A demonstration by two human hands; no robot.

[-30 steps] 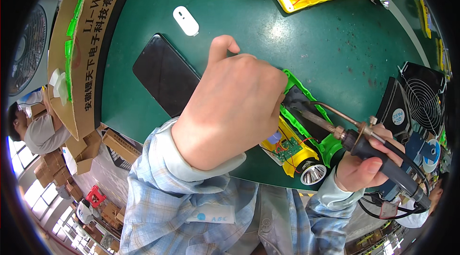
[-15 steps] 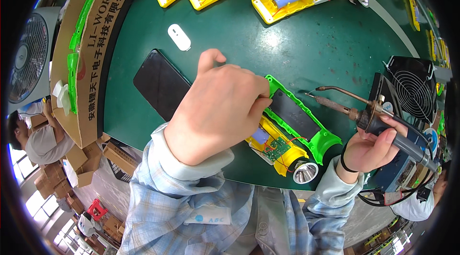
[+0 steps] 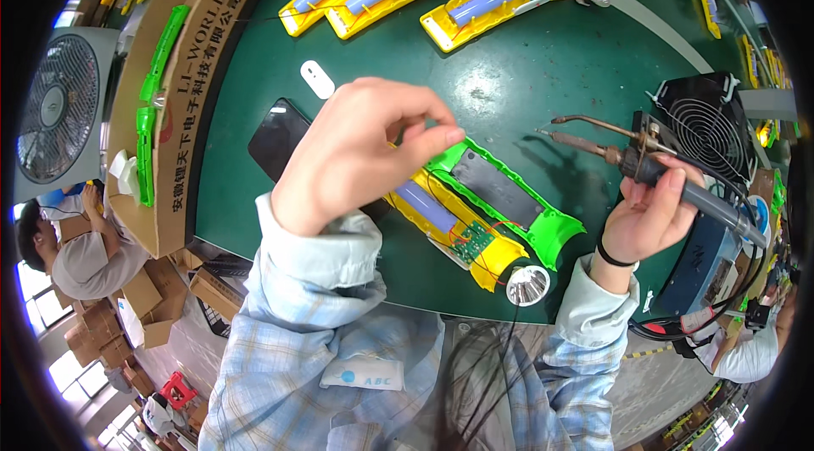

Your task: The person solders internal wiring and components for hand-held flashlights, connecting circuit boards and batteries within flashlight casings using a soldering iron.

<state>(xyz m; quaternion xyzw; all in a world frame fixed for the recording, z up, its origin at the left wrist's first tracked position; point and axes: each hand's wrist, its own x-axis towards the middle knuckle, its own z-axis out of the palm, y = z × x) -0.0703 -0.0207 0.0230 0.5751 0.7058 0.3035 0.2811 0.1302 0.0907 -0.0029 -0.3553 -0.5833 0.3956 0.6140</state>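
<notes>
My right hand grips a soldering iron with a thin solder-feed tube along it; its tip points left above the table. My left hand is closed, thumb and forefinger together at the upper end of a green plastic shell. What the fingers hold, if anything, is hidden. The green shell carries a dark panel. Beside it, nearer me, lies a yellow lamp housing with a blue battery cell, a green circuit board, wires and a round reflector. My left hand covers its upper end.
Several yellow lamp housings lie at the back. A black phone, partly behind my left hand, and a white oval device are on the left. A cardboard box borders the table; a black fan and blue unit stand right.
My left hand has drawn back left, uncovering more of the yellow housing and its battery cell. The whole view has shifted slightly. The soldering iron stays in my right hand.
</notes>
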